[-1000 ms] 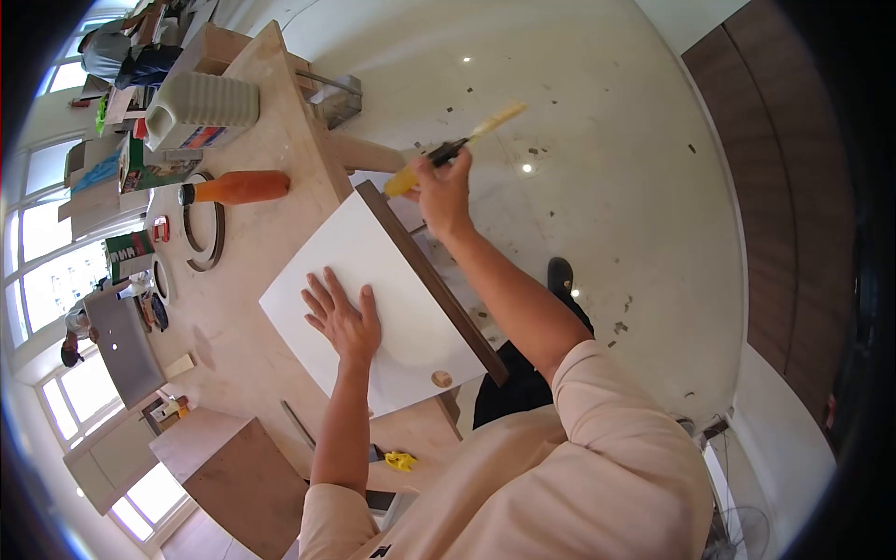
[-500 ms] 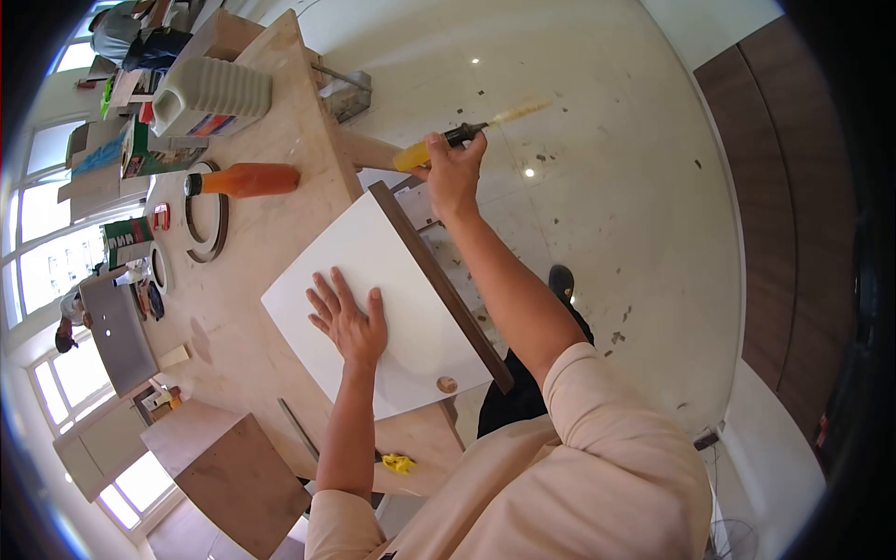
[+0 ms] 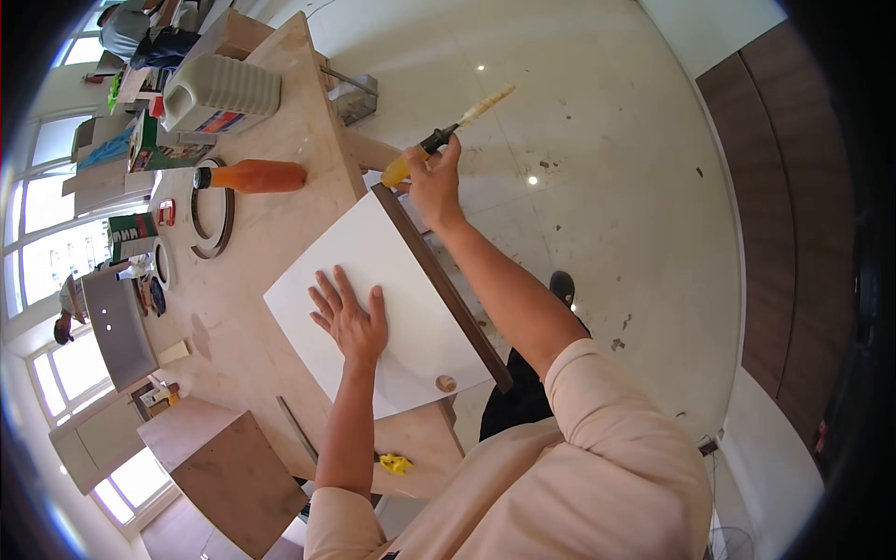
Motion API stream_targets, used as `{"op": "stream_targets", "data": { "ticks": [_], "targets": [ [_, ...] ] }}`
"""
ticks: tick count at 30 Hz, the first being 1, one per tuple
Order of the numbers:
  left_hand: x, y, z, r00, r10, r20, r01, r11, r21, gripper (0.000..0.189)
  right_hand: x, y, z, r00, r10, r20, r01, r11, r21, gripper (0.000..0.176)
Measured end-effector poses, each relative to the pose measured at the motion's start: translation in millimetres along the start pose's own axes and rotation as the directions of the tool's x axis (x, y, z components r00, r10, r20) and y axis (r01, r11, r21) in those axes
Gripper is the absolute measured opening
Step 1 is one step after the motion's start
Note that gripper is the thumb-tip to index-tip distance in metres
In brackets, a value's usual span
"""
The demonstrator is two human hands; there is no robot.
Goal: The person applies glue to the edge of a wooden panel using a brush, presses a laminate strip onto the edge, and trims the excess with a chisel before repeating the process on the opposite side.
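Panel, white and smooth, lies slanted at the centre of the frame, one corner up, with a dark brown edge along its right side and one round brown spot near its bottom. One left hand presses flat on it, fingers spread. One right hand, above the panel's top corner, grips one tool with a yellow-and-black handle and pale blade. One orange bottle and one ribbed jug stand at upper left.
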State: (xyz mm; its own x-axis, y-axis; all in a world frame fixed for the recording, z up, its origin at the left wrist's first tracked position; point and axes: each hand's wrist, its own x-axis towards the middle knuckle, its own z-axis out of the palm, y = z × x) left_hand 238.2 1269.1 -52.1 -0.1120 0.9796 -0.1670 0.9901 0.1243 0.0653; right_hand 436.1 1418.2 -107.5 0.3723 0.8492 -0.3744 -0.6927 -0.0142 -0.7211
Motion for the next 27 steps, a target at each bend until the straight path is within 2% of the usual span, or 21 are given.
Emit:
{"op": "stream_targets", "data": {
  "ticks": [1, 4, 8, 9, 12, 13, 16, 17, 20, 21, 25, 27],
  "targets": [
    [0, 0, 0, 1.0, 0.005, -0.001, -0.005, 1.0, -0.004, 0.082, -2, 2, -1, 1.0, 0.015, 0.024, -0.013, 0.998, -0.057, 0.069],
    [-1, 0, 1, 1.0, 0.002, -0.007, -0.002, 1.0, -0.011, 0.082, 6, -13, -5, 0.992, -0.018, -0.126, 0.032, 0.993, 0.11, 0.07],
    [0, -1, 2, 1.0, -0.001, -0.003, 0.001, 1.0, 0.004, 0.082, -5, 3, -6, 0.999, 0.053, -0.004, -0.053, 0.998, -0.043, 0.069],
    [1, -2, 1, 1.0, -0.009, 0.0, 0.009, 1.0, 0.009, 0.082, -2, -1, -6, 0.997, 0.045, -0.057, -0.044, 0.999, 0.013, 0.066],
    [-1, -2, 2, 1.0, 0.006, -0.018, -0.006, 1.0, 0.004, 0.082, -9, 5, -4, 0.983, -0.153, 0.098, 0.172, 0.959, -0.225, 0.065],
    [-3, -1, 2, 1.0, 0.001, -0.01, 0.0, 1.0, 0.006, 0.082, -17, 6, 0, 0.963, -0.216, 0.162, 0.251, 0.937, -0.243, 0.06],
    [-1, 0, 0, 1.0, -0.006, -0.019, 0.006, 1.0, 0.001, 0.081, -12, -13, 6, 0.97, -0.227, 0.088, 0.243, 0.928, -0.281, 0.061],
    [0, 0, 0, 1.0, -0.001, -0.028, 0.001, 1.0, -0.004, 0.081, -13, -15, 9, 0.951, -0.284, 0.12, 0.298, 0.948, -0.115, 0.06],
    [-1, -2, 2, 0.999, 0.007, -0.046, -0.006, 1.0, 0.004, 0.081, -26, -13, 10, 0.873, -0.349, 0.34, 0.462, 0.815, -0.349, 0.057],
    [-1, -2, 2, 0.998, 0.009, -0.055, -0.008, 1.0, 0.006, 0.081, -29, -9, 12, 0.836, -0.347, 0.425, 0.533, 0.693, -0.485, 0.055],
    [-2, 0, -2, 0.999, -0.012, -0.037, 0.013, 0.999, 0.041, 0.078, -25, -23, 20, 0.82, -0.435, 0.373, 0.544, 0.795, -0.269, 0.056],
    [-2, 2, -3, 0.999, -0.008, -0.048, 0.009, 1.0, 0.026, 0.078, -25, -13, 14, 0.822, -0.369, 0.434, 0.541, 0.743, -0.394, 0.055]
  ]
}}
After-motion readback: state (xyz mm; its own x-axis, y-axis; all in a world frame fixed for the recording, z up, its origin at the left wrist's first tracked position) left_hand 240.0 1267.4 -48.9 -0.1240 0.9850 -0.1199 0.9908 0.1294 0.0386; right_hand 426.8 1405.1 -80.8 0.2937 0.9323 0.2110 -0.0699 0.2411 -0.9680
